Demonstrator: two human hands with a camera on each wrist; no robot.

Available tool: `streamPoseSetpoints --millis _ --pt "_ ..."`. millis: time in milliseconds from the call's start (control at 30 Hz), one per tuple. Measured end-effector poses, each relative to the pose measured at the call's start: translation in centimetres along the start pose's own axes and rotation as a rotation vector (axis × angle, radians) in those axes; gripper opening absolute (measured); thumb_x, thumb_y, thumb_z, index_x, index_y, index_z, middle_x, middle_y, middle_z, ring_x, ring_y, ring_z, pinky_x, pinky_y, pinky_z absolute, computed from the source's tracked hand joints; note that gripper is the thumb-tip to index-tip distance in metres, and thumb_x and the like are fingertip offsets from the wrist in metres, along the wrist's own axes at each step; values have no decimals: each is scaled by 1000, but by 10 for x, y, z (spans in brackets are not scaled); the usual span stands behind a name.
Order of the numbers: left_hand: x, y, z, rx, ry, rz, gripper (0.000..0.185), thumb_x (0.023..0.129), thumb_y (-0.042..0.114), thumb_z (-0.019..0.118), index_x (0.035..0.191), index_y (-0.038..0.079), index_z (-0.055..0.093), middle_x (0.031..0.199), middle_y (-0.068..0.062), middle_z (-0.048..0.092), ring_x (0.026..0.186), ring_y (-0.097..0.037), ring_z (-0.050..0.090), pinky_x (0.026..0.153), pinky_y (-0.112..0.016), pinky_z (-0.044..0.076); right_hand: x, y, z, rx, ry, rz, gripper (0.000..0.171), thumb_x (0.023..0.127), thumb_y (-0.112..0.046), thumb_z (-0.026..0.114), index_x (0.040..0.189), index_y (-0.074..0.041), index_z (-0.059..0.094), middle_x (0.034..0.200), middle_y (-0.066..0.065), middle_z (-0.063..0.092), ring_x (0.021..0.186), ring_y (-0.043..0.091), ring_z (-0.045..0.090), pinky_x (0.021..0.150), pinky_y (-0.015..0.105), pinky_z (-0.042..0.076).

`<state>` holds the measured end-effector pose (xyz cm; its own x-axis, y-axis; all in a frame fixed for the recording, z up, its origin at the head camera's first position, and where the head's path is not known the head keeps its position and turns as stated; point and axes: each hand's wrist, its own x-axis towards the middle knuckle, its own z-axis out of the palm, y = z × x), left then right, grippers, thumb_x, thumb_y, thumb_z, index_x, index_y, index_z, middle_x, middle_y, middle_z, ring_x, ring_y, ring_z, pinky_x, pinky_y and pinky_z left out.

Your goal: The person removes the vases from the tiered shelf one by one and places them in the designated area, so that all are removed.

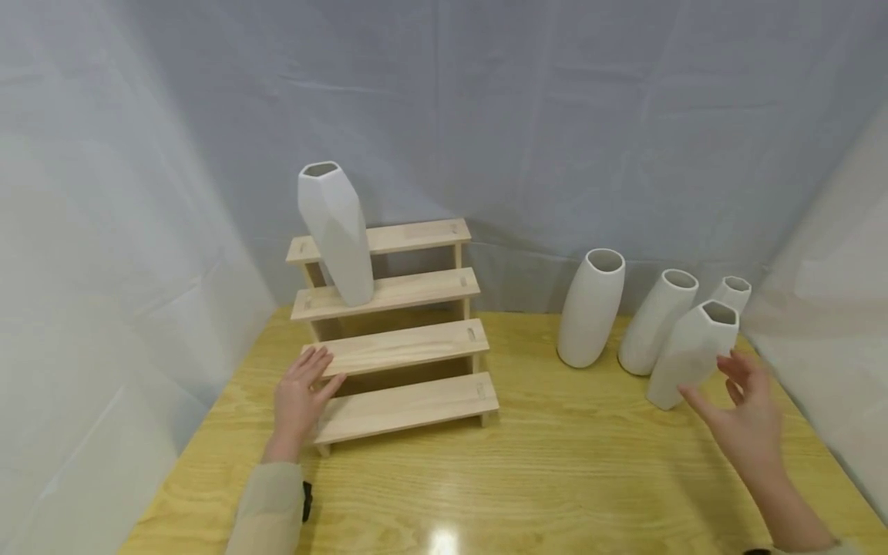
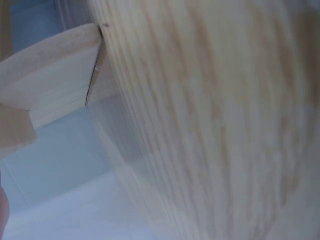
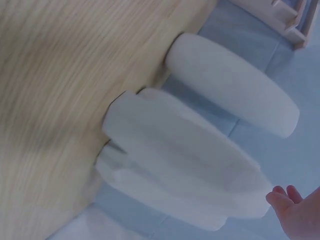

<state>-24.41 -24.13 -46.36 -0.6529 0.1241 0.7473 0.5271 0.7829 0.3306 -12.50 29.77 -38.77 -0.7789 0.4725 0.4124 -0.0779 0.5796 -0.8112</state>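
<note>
My left hand [image 1: 301,391] rests at the left end of a four-tier wooden step stand [image 1: 409,348], its fingers over the second tier from the bottom. The left wrist view is filled by close wood grain [image 2: 200,120], with a bit of fingertip at its left edge. My right hand [image 1: 745,412] is at the front right of a white faceted vase [image 1: 690,351], thumb and fingers spread apart. In the right wrist view its fingertips appear right by the vase's top end [image 3: 200,155]. The vase stands upright on the table.
A tall white faceted vase [image 1: 340,231] stands on the stand's second tier from the top, at the left. Behind the right-hand vase are a rounded white vase [image 1: 655,324] and a narrow-necked one [image 1: 734,291]. Another rounded vase [image 1: 590,308] stands left of them. Pale sheets [image 1: 513,139] hang around the table.
</note>
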Motion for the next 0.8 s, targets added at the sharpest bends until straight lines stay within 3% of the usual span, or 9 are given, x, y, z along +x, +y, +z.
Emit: streamPoseSetpoints --millis 300,467,567,700,800 --pt "0 -1 0 14 -2 8 44 66 19 76 103 -2 64 110 -17 58 108 -34 49 89 -48 40 -3 -18 28 36 -90 -135 70 65 4 74 125 5 37 112 13 48 100 -6 41 89 9 34" --pt "1 -1 -2 25 -17 0 44 65 17 77 103 -2 64 111 -17 58 109 -33 49 88 -49 40 -3 -35 46 82 -159 -197 69 66 2 75 124 6 38 114 15 50 108 15 46 90 11 34" --pt "1 0 -3 27 -31 -8 45 66 17 76 104 -2 64 112 -17 58 110 -33 48 88 -49 40 -1 -45 57 111 -220 -232 67 68 1 74 123 8 37 116 19 49 109 30 44 94 19 35" --pt "0 0 -2 23 -30 0 44 67 19 75 104 -2 64 112 -18 57 110 -33 48 87 -50 40 1 -55 76 173 -275 -262 67 68 0 74 123 9 36 116 22 48 110 33 43 96 40 35" --pt "-1 -1 -2 23 -21 13 44 67 19 76 104 -2 64 112 -18 57 109 -34 49 87 -50 40 2 -64 91 202 -309 -292 67 69 -1 74 122 9 36 116 23 48 111 33 43 94 47 34"
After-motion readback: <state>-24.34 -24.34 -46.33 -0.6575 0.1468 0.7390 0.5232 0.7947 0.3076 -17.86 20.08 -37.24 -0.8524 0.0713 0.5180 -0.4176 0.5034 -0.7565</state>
